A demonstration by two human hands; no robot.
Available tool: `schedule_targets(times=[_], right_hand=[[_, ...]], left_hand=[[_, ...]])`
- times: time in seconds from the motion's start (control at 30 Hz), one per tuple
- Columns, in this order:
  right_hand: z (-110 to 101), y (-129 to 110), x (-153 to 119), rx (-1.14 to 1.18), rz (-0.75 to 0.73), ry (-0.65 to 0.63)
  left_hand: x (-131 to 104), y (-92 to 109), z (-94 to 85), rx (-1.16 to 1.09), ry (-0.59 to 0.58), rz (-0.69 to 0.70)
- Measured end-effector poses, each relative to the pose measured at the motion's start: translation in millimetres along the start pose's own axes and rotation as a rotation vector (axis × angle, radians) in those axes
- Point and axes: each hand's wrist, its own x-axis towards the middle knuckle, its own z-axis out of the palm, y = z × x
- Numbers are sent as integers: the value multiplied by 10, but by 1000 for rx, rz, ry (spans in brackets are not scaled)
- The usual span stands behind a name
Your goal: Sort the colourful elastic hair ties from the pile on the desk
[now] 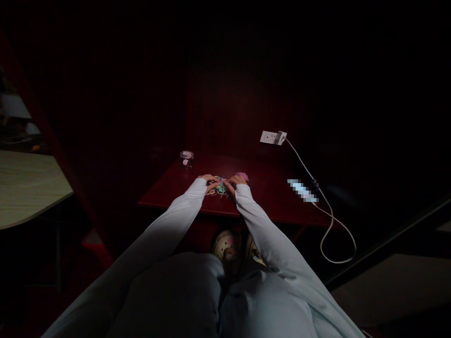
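Note:
Over a pile of small multicoloured bands, which look like hair ties [221, 189], my two hands nearly meet at the fingertips. My left hand [210, 181] is at the pile's left side, its fingers and thumb drawn together. From the right, my right hand [236, 181] reaches in with its fingers bent and closed. Something small and pinkish shows between the fingertips, too small and dark to name. A pink fluffy bunch [243, 176] lies just behind my right hand, partly covered by it.
The dark red table [169, 188] bears a clear lidded jar [186, 158] at its back left. A blurred-out phone-like object [303, 190] on the right joins a white cable [331, 220] that runs to a wall socket [269, 137]. A pale table [31, 188] stands far left.

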Motion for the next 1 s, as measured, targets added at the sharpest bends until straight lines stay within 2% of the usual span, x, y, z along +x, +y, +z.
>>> schedule_targets(times=[0.2,0.43,1.0], right_hand=[[-24,-44,-8,-91,14,-11],[-81,-123,-25,-84,-26,-67],[-76,-143,-23,-71,-26,-107]], left_hand=[[15,-29,27,-20,32,-8],[20,-70,49,-38,70,22],[13,-109,71,-110,42,103]])
